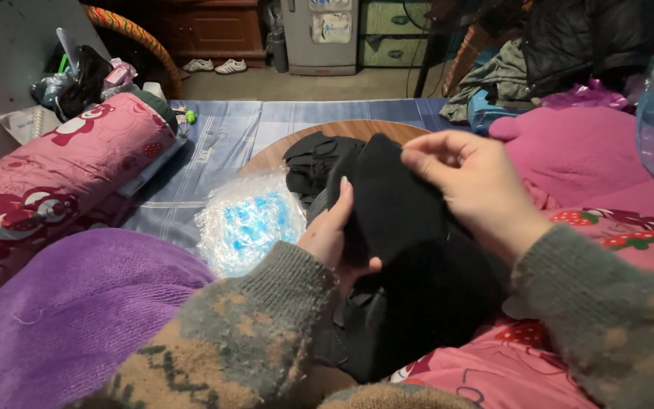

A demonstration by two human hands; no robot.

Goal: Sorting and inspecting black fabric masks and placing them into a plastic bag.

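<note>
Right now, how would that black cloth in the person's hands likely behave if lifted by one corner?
The black cloth would probably hang floppy: it already drapes and folds over the left hand. It looks light, since the right hand pinches its edge with fingertips alone. Its matte, knit-like surface suggests it is unlikely to slip.

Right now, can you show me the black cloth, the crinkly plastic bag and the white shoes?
black cloth [399,201], head view, on its upper middle
plastic bag [247,220], head view, on its blue centre
white shoes [230,66], head view, on the right shoe
</note>
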